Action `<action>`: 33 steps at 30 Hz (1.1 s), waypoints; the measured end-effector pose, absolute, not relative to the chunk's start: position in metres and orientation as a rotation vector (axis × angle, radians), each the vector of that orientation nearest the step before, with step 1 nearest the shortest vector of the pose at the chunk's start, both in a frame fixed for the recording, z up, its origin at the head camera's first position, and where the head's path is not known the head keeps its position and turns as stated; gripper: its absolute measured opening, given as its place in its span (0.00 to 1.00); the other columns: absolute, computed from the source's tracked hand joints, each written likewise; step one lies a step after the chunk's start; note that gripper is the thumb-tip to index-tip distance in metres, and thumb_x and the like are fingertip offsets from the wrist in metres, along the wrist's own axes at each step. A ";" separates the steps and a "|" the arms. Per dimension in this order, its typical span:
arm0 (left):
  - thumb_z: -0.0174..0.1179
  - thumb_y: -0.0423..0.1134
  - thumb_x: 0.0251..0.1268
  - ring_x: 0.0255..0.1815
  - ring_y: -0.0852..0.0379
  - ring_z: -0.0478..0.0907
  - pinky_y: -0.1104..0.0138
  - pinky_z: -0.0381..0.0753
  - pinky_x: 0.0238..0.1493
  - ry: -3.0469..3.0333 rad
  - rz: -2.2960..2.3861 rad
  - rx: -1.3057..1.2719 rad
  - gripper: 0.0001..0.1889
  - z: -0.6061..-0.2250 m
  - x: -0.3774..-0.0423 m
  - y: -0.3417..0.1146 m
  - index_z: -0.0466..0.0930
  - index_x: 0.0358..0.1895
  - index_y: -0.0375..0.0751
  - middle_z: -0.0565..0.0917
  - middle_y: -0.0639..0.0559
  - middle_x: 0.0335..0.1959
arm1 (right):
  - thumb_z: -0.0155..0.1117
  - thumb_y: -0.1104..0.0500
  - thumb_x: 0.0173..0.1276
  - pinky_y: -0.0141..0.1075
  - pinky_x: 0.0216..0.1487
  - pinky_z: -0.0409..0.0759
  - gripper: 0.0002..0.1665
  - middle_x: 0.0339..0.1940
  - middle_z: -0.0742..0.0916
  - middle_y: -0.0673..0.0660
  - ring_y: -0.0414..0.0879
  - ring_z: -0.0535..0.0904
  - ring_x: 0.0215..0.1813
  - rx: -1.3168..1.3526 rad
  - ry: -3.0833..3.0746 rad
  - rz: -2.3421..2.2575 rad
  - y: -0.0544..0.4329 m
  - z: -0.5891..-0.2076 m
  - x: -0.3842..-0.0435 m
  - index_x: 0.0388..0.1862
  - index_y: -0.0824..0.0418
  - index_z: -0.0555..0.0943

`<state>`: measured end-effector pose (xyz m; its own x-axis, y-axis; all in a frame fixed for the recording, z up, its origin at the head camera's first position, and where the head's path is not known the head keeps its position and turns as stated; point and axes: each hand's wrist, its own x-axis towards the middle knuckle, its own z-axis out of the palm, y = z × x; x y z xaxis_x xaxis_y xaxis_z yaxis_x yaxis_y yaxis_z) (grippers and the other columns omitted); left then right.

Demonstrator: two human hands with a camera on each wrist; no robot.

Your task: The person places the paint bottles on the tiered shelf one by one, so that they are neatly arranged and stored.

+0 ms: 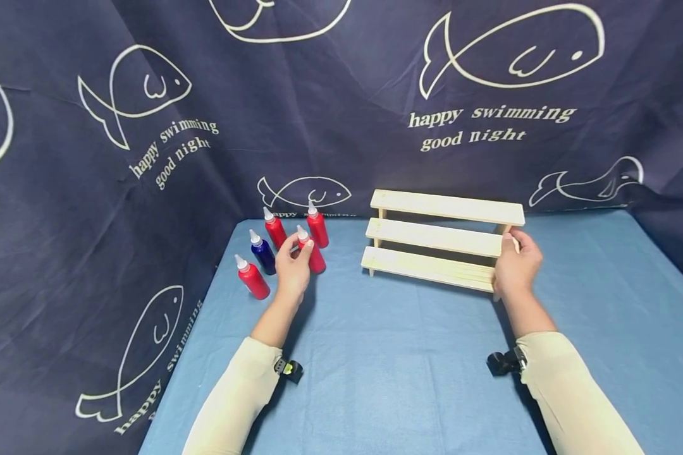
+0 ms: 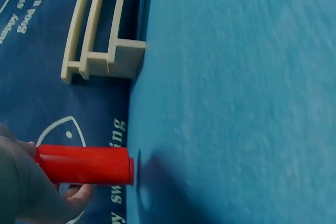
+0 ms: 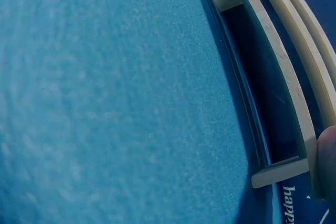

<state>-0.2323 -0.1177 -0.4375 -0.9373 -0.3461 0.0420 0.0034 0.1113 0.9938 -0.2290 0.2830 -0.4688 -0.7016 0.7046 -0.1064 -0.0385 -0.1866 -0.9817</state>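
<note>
My left hand point(image 1: 293, 268) pinches a red squeeze bottle point(image 1: 315, 258) near its top, below the white pointed nozzle. In the left wrist view this bottle's base point(image 2: 126, 166) looks to be just off the blue cloth, with a shadow beside it. My right hand point(image 1: 518, 262) grips the right end of a three-tier wooden display shelf point(image 1: 427, 237), its thumb point(image 3: 326, 150) at the front edge. Around the left hand stand a blue bottle point(image 1: 264, 256), a red bottle point(image 1: 254, 281) in front, another red bottle point(image 1: 275, 230) behind, and a third red bottle point(image 1: 317, 229) at back right.
A blue cloth point(image 1: 375, 366) covers the table. Dark blue curtains point(image 1: 341, 126) with white fish drawings and lettering hang behind and to the left, close to the bottles and the shelf.
</note>
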 end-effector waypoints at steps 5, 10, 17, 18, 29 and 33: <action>0.66 0.32 0.72 0.47 0.52 0.85 0.71 0.85 0.45 -2.096 -1.920 0.230 0.17 -0.429 -0.228 -0.106 0.85 0.62 0.39 0.87 0.40 0.57 | 0.59 0.58 0.82 0.25 0.16 0.68 0.21 0.46 0.84 0.46 0.36 0.76 0.40 -0.775 -1.606 1.919 0.283 -0.468 -0.228 0.68 0.65 0.81; 0.66 0.33 0.72 0.45 0.56 0.85 0.73 0.82 0.39 -2.101 -1.974 0.194 0.18 -0.419 -0.225 -0.098 0.85 0.63 0.41 0.87 0.41 0.56 | 0.58 0.56 0.82 0.23 0.20 0.71 0.21 0.49 0.85 0.47 0.36 0.77 0.43 -0.790 -1.659 1.887 0.283 -0.468 -0.228 0.68 0.62 0.82; 0.68 0.33 0.71 0.45 0.56 0.84 0.74 0.81 0.45 -2.130 -1.972 0.144 0.17 -0.406 -0.219 -0.085 0.86 0.61 0.39 0.88 0.38 0.55 | 0.58 0.56 0.83 0.22 0.27 0.74 0.21 0.52 0.85 0.48 0.35 0.77 0.46 -0.826 -1.711 1.843 0.283 -0.467 -0.227 0.69 0.61 0.82; 0.68 0.33 0.71 0.45 0.56 0.84 0.74 0.81 0.47 -2.133 -1.968 0.131 0.17 -0.405 -0.218 -0.082 0.87 0.61 0.39 0.88 0.37 0.54 | 0.57 0.55 0.83 0.22 0.27 0.74 0.21 0.52 0.85 0.48 0.35 0.77 0.46 -0.833 -1.725 1.835 0.283 -0.467 -0.226 0.69 0.60 0.82; 0.68 0.33 0.70 0.49 0.49 0.90 0.72 0.85 0.50 -2.115 -2.084 -0.018 0.19 -0.399 -0.218 -0.060 0.86 0.62 0.37 0.88 0.36 0.56 | 0.54 0.58 0.84 0.23 0.25 0.71 0.21 0.40 0.82 0.42 0.35 0.76 0.38 -0.787 -1.639 1.876 0.287 -0.470 -0.229 0.67 0.66 0.81; 0.68 0.31 0.70 0.51 0.46 0.90 0.67 0.88 0.54 -2.095 -2.123 -0.027 0.18 -0.398 -0.219 -0.055 0.86 0.62 0.36 0.88 0.37 0.56 | 0.53 0.59 0.84 0.23 0.30 0.73 0.21 0.37 0.82 0.42 0.35 0.76 0.38 -0.766 -1.630 1.908 0.283 -0.469 -0.230 0.66 0.67 0.82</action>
